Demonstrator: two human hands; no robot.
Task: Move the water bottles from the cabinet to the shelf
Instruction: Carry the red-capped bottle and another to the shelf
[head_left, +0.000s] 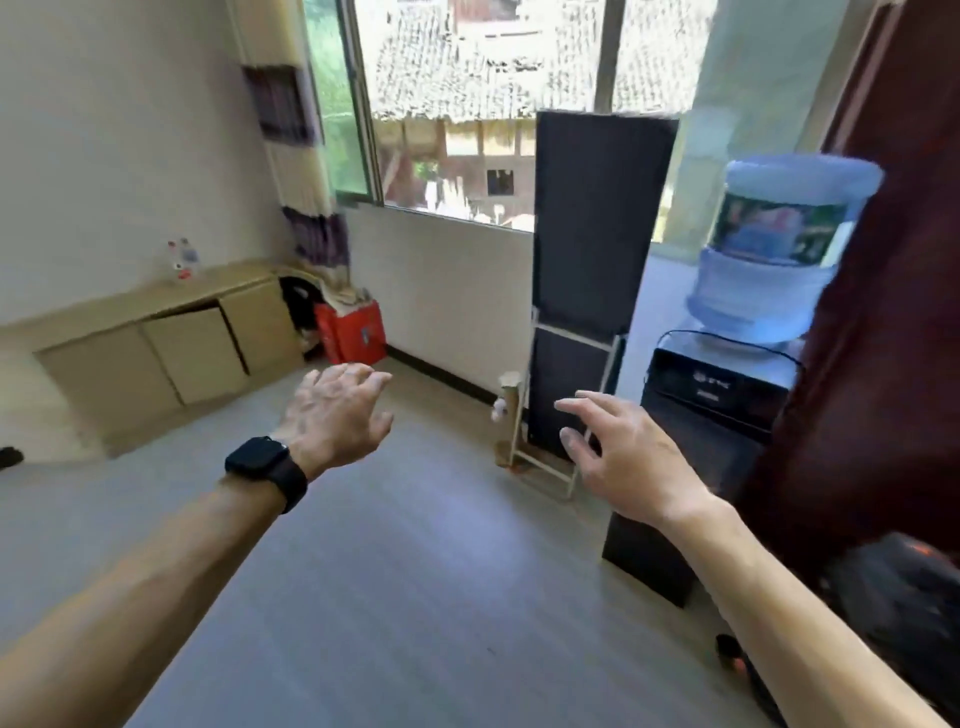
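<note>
Small clear water bottles (182, 259) with red labels stand on top of a low beige cabinet (156, 332) along the left wall, far from me. My left hand (337, 410), with a black watch on the wrist, hovers over the floor with fingers spread and holds nothing. My right hand (618, 452) is stretched forward too, fingers relaxed and empty. A tall dark panel on a white frame (597, 260) stands ahead by the window.
A water dispenser (727, 395) with a large blue jug (774, 244) stands at the right, beside a dark red door (893, 312). A red box (353, 332) sits in the corner under the curtain. One cabinet door hangs crooked. Grey floor lies between me and the cabinet.
</note>
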